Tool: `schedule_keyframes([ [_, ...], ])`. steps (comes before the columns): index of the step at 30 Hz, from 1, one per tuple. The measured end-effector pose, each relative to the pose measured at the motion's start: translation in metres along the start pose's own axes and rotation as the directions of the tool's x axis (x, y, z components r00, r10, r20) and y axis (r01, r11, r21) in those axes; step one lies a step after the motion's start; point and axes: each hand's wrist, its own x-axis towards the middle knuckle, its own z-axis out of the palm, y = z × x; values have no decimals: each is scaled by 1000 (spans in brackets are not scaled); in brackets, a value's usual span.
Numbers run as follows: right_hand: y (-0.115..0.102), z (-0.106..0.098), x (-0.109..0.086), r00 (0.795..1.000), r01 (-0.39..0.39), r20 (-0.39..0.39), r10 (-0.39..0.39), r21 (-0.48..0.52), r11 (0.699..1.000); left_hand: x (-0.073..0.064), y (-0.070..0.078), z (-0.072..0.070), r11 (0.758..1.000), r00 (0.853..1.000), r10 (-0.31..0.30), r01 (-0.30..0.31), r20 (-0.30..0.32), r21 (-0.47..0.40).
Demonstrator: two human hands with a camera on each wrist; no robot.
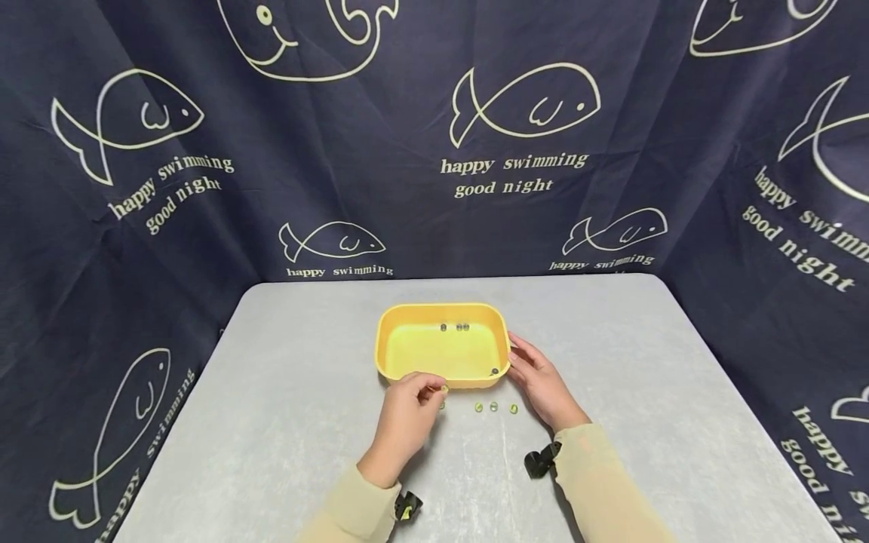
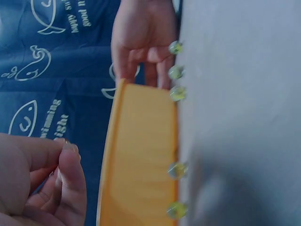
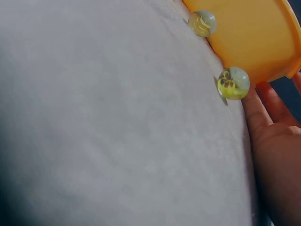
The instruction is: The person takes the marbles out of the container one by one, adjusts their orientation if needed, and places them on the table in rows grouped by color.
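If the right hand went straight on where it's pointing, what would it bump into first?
Most likely the yellow tub, at its right end. The right hand sits close beside it, perhaps touching; depth is hard to judge.

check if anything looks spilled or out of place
Nothing stands out: the yellow plastic tub sits upright and looks undamaged, and the yellow-green glass marbles on the table lie in a loose row along the tub's near side.

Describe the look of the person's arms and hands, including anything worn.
The left sleeve and right sleeve are pale beige and reach the wrists. A small black device sits at each wrist; the left one shows a yellow-green patch. The left hand and right hand wear no gloves.
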Motion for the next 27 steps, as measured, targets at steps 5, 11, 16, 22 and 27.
schedule_keyframes([
  [5, 0, 0, 0, 1000, -4, -1, 4, -2, 1000, -4, -8, 17, 996, 1000, -12, 10, 18, 92],
  [11, 0, 1, 0, 1000, 12, 7, -12, 20, 1000, -3, -16, 30, 987, 999, -22, 14, 47, 160],
  [16, -2, 0, 0, 1000, 20, 9, -20, 23, 1000, 1, -17, 34, 984, 993, -32, 11, 110, 180],
  [22, -3, -1, 0, 1000, 12, 0, -12, 1, 1000, 7, -18, 40, 970, 988, -56, 19, 146, 243],
  [27, -2, 1, -2, 1000, 7, -3, -7, 7, 1000, 7, -17, 43, 951, 986, -58, 8, 154, 309],
])
